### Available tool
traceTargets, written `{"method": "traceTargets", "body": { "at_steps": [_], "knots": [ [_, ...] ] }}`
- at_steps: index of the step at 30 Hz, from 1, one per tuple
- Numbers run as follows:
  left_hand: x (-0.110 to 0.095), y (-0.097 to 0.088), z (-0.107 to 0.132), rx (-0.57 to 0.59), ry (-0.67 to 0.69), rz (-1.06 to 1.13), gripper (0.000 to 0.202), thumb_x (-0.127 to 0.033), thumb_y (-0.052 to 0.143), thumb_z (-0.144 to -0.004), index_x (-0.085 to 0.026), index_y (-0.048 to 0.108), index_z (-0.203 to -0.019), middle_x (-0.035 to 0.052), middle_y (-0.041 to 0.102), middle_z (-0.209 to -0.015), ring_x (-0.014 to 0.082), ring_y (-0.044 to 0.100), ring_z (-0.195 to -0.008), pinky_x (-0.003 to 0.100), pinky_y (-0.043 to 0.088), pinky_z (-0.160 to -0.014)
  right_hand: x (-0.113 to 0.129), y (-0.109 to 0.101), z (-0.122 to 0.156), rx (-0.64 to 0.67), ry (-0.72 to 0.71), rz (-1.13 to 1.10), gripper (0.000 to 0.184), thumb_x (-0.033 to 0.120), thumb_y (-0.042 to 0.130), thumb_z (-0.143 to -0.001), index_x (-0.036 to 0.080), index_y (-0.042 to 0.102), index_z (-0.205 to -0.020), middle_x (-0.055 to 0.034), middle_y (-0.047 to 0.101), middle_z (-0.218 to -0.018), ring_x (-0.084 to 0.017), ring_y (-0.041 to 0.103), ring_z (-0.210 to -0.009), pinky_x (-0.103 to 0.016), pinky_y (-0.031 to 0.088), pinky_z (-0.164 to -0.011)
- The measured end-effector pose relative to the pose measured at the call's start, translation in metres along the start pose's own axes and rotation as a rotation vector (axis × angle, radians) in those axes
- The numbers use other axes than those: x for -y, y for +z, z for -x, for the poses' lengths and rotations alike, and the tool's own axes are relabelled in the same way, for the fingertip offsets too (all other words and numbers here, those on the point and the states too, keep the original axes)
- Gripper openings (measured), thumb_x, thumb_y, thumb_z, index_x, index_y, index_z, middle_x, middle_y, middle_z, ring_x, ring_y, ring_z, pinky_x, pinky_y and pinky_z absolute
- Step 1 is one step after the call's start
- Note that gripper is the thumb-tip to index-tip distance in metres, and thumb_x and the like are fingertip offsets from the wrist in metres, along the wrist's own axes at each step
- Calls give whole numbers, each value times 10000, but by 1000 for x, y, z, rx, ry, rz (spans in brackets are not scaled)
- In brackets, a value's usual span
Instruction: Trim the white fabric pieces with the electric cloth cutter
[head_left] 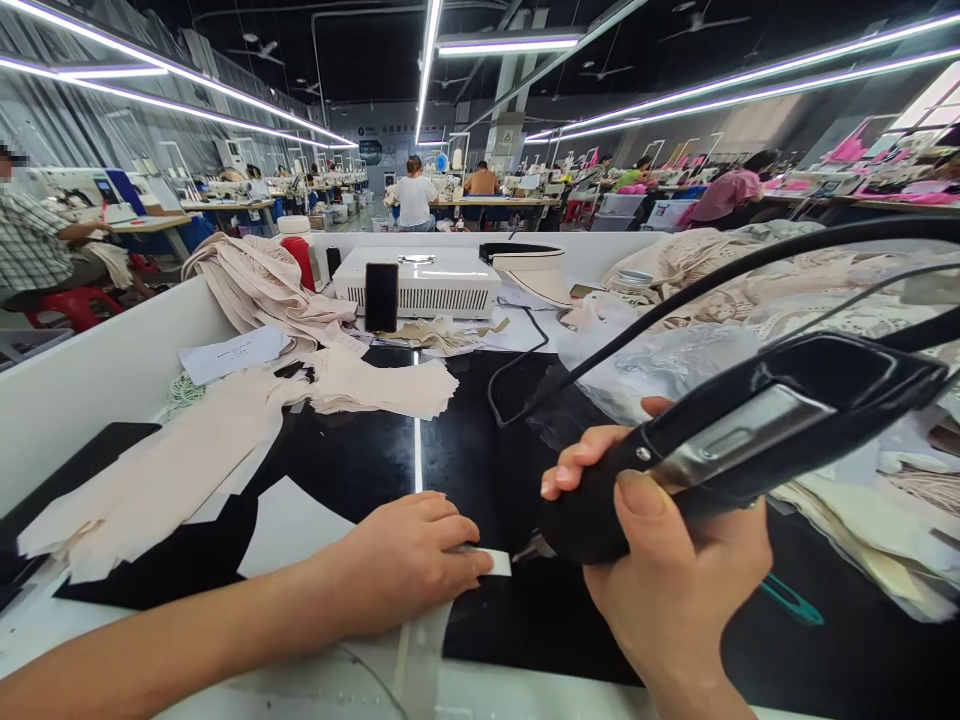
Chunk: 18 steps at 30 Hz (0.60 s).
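Observation:
My right hand (667, 590) is wrapped around a black corded hand tool (750, 430) with a metal lever on its side, the thumb by the lever. The tool's narrow metal tip (534, 548) points left and down, close to the end of a small white strip (496, 562). My left hand (412, 550) pinches that strip between thumb and fingers, low over the black work surface (480, 450). White sheet material (292, 525) lies partly under my left forearm. Whether the tip touches the strip, I cannot tell.
Stacked pale fabric pieces (172, 450) lie left. At the back are a white vented box (420, 285), a phone (381, 297) and a visor (532, 272). Plastic-wrapped fabric (660, 350) fills the right. The tool's black cable (645, 320) arches across. A teal tool (793, 600) lies right.

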<state>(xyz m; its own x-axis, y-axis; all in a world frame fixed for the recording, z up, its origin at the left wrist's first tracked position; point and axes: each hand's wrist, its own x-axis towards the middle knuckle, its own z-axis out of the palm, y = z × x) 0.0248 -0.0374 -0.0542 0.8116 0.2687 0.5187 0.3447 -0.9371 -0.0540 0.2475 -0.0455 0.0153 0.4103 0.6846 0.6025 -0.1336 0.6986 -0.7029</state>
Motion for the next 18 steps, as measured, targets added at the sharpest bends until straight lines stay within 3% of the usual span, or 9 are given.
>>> {"method": "traceTargets", "body": {
  "at_steps": [5,18],
  "knots": [
    [0,-3,0,-41,7,20,284,-188,576,-1363,-170,855,-1312,83,890,-1183,230,833,-1020,365,706,-998,-5,3,-3,21,-4,-6,452,567,1139,-990,356,865,-1281,59,839,-884,-172,762,-605,-306,709,-561],
    [-1,-3,2,35,-10,31,198,-168,696,-1307,-162,877,-1388,115,891,-1248,237,846,-1091,360,722,-1078,-1,6,-2,18,-12,3,487,592,1156,-966,347,867,-1272,59,847,-869,-183,766,-594,-317,712,-546]
  ]
}}
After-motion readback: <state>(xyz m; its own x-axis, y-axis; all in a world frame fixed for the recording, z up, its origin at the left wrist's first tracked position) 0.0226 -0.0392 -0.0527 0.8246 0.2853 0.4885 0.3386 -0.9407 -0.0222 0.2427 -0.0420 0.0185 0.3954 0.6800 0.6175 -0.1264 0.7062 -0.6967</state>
